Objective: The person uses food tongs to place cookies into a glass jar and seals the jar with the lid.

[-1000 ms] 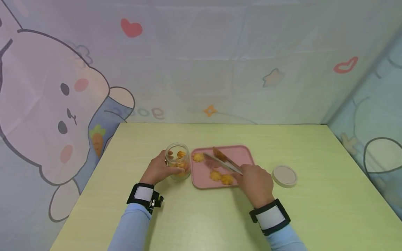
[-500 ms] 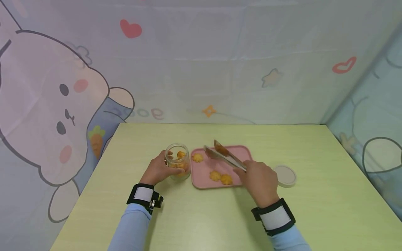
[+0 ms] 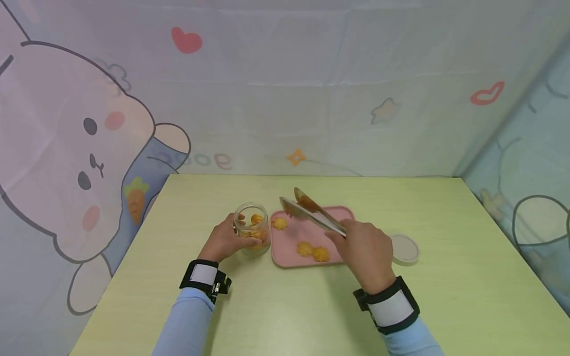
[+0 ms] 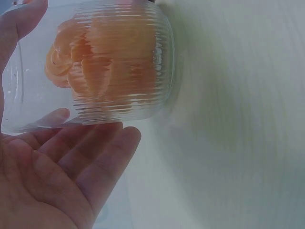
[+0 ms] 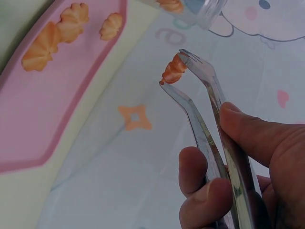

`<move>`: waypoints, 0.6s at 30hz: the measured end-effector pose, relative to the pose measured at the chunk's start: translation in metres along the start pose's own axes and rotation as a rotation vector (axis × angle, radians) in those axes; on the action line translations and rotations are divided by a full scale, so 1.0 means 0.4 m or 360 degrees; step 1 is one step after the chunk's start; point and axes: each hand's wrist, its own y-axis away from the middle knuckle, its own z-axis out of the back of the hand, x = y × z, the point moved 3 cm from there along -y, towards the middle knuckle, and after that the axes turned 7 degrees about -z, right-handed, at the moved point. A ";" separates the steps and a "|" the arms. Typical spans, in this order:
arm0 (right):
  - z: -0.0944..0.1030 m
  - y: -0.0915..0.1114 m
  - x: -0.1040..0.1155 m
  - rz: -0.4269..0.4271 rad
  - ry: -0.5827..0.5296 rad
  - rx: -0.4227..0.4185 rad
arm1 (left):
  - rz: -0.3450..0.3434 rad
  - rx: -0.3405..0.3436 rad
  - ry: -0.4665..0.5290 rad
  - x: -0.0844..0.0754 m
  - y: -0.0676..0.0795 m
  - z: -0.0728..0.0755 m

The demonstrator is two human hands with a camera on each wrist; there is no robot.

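In the head view my left hand [image 3: 222, 241] holds an open glass jar [image 3: 253, 248] from its left side, thumb across the front. Several swirl-shaped golden cookies [image 4: 100, 62] lie inside the jar, seen through its ribbed wall in the left wrist view. My right hand [image 3: 364, 251] grips metal food tongs [image 3: 321, 221], raised above the pink tray. Between the tong tips a single cookie [image 5: 174, 70] is clamped, plain in the right wrist view but hard to make out from the head. Three cookies [image 3: 305, 248] lie on the pink tray [image 3: 285, 259].
A round whitish lid [image 3: 405, 249] lies on the light yellow-green table [image 3: 276, 316], right of the tray and partly behind my right hand. The tray stands just right of the jar. A cartoon-printed cloth [image 3: 267, 99] hangs behind the table.
The tongs have risen from the tray with a cookie in their tips, shifting a little left and away from me. My left hand and the jar stay put.
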 end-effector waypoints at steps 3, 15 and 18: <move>0.010 -0.005 0.014 0.0011 -0.0007 -0.0009 | -0.0002 -0.0002 0.0002 0.000 0.000 0.001; 0.033 -0.018 0.077 0.0041 -0.0045 -0.0011 | -0.0007 0.0004 0.0017 -0.005 0.004 0.003; 0.034 -0.021 0.090 0.0052 -0.0058 -0.0004 | -0.0013 0.0003 0.0022 -0.008 0.007 0.004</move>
